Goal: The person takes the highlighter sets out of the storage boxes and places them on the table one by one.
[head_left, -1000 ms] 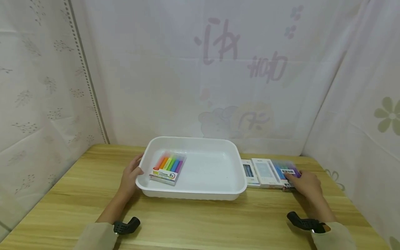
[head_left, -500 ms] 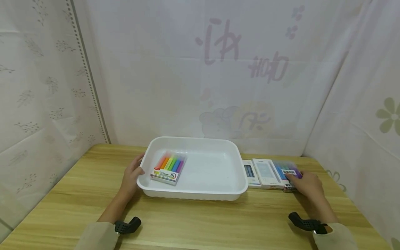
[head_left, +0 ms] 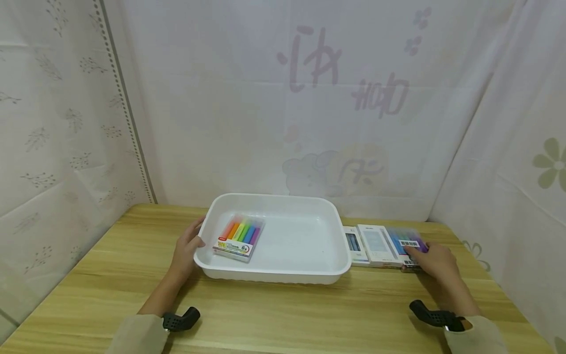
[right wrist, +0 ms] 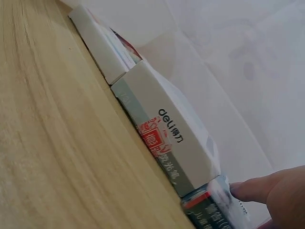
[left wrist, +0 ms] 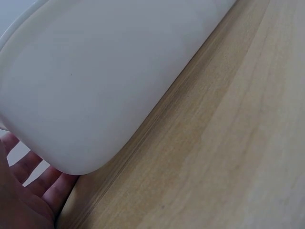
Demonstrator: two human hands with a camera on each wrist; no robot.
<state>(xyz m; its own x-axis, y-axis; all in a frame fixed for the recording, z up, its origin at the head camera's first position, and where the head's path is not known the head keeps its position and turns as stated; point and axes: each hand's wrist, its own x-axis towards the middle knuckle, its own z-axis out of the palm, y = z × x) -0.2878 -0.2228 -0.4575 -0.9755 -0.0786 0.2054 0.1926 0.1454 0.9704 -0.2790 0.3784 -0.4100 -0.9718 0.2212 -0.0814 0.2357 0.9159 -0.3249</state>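
Observation:
A white plastic tray (head_left: 292,277) stands on the table. My left hand (head_left: 183,253) is at its left end, with the thumb at the rim; in the left wrist view its fingers (left wrist: 44,181) lie fairly straight against the outer wall. Inside the tray, at the left, lies a clear pack of highlighters (head_left: 239,239) in rainbow colours. Over to the right, my right hand (head_left: 435,263) holds the near right corner of a pack of coloured pens (head_left: 402,237), thumb on top. Its other fingers are mostly hidden. The pack rests on the table, at the end of a row.
Between the tray and the pen pack lie a white deli box (head_left: 378,246) and a white box with a window (head_left: 355,246), side by side. The wooden table (head_left: 305,314) ends at a hanging cloth (head_left: 247,108) behind, with more cloth at both sides.
The view has shifted very slightly. Both hands, the tray and the packs otherwise stay where they were.

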